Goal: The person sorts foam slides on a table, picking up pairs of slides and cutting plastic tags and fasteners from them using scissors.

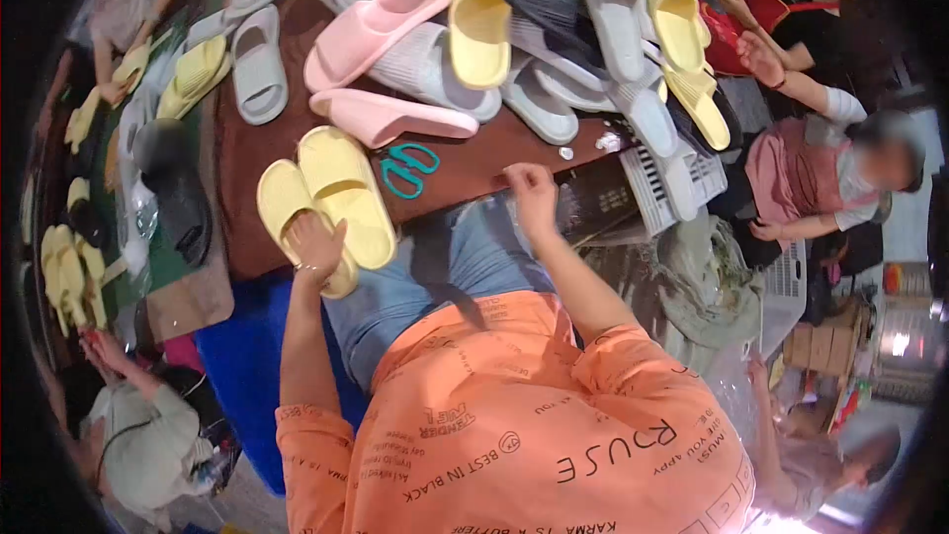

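Two yellow slippers lie side by side at the table's near edge, overhanging my lap. My left hand (314, 245) is on the left slipper (287, 193), its fingers reaching into the foot opening and its thumb out to the side. The right slipper (346, 198) rests against it. Just over the table edge is my right hand (534, 196), fingers curled together; whatever they may pinch is too small to make out. Teal-handled scissors (408, 170) lie between the hands, beside the right yellow slipper.
Pink slippers (395, 119), grey slippers (259, 64) and more yellow ones (479, 35) are heaped across the brown tabletop (474, 173). A white slotted basket (657, 188) stands at the right. Several people work around: one in a pink apron (791, 173), another at lower left (148, 435).
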`<state>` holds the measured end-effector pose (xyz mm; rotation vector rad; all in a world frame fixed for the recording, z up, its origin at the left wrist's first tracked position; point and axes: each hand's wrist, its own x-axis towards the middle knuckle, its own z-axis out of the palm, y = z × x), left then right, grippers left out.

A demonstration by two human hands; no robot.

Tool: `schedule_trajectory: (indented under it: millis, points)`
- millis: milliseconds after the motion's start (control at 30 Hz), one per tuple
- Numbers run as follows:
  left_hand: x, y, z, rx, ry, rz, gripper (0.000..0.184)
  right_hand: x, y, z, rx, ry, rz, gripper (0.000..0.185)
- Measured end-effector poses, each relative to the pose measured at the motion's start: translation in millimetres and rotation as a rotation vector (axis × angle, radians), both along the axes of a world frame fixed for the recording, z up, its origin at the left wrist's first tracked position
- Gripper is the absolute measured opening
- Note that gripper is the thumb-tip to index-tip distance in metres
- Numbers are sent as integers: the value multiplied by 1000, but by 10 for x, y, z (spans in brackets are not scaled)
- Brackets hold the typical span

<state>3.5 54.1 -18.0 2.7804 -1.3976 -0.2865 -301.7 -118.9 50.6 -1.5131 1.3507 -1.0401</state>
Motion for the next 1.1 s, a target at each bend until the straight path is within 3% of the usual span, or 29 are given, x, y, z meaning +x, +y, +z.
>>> schedule_trajectory:
  millis: [33, 100, 367, 433, 500, 533, 600, 667, 733, 800, 833, 933, 967, 1000, 1033, 1067, 1100]
  points:
    - [2, -39, 136, 92, 54, -6, 76, -296, -255, -292, -168, 21, -98, 12]
    - [-5, -20, 125, 73, 18, -14, 77, -690, -539, -467, -92, 65, -282, 16]
    - [-23, -46, 141, 144, 57, 57, 81, -890, -862, -592, 44, 12, -245, 20]
    - [-43, -53, 197, 85, 96, 61, 79, -847, -888, -622, -14, 125, -274, 20]
    - [-40, -87, 311, 187, 102, 24, 80, -845, -924, -647, 6, 153, -293, 20]
    - [-52, -110, 424, 191, 207, 42, 80, -868, -945, -655, -149, 314, -270, 20]
    - [-43, -65, 212, 136, 62, 43, 80, -873, -986, -690, -116, 246, -244, 19]
    - [-83, -79, 302, 90, 80, 10, 77, -847, -974, -628, -97, 276, -227, 16]
    - [-99, -52, 216, 15, -1, 2, 77, -819, -960, -599, -113, 363, -243, 26]
    - [-139, -86, 445, 112, 133, 38, 80, -761, -948, -491, -28, 455, -284, 31]
    - [-131, -57, 294, 48, 128, 60, 82, -682, -866, -408, -243, 624, -320, 26]
    - [-112, -33, 113, -18, 79, 25, 78, -196, -577, -143, -339, 433, -116, 27]
    - [-170, -50, 334, -27, 121, 6, 74, 31, -432, -86, -323, 313, 79, 31]
    - [-166, -10, 222, -105, 43, 5, 70, 295, -217, 60, -380, 356, 222, 28]
    - [-178, -73, 421, -28, 182, 26, 67, 523, -73, 24, -511, 269, 372, 24]
    - [-145, -55, 124, -116, 67, -22, 67, 762, 74, 76, -459, 198, 527, 13]
    - [-215, -29, 156, -185, -75, 31, 65, 1015, 184, 191, -472, 197, 679, 13]
